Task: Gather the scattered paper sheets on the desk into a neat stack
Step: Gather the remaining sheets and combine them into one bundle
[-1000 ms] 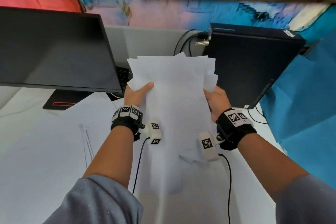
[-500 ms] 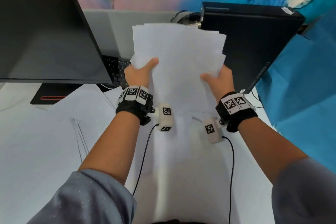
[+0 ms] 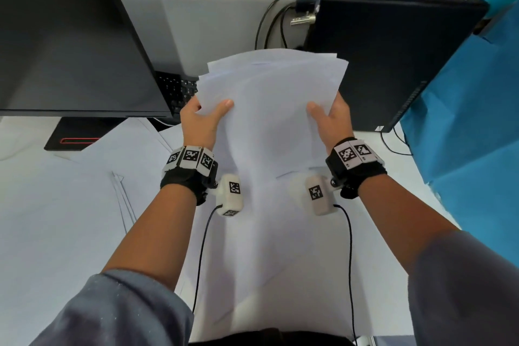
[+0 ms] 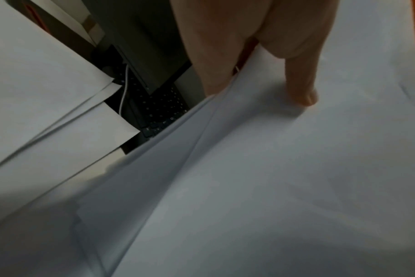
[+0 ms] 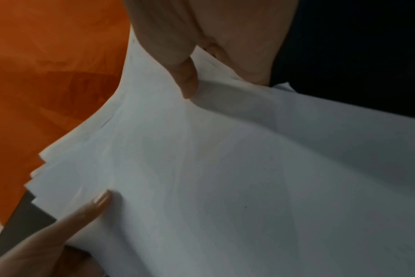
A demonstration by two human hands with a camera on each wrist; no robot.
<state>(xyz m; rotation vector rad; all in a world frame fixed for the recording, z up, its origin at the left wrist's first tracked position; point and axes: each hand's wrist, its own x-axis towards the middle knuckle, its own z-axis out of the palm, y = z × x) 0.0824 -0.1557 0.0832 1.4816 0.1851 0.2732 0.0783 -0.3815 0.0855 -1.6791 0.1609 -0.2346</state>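
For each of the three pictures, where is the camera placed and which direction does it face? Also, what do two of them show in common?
Head: on the head, facing forward and down at the bundle of white paper sheets; both forearms, left hand and right hand show.
Left wrist: along the left hand; thumb on the sheets, black keyboard behind.
Right wrist: along the right hand; thumb on the sheets, the left thumb too.
Shared: both wrist views show the sheets.
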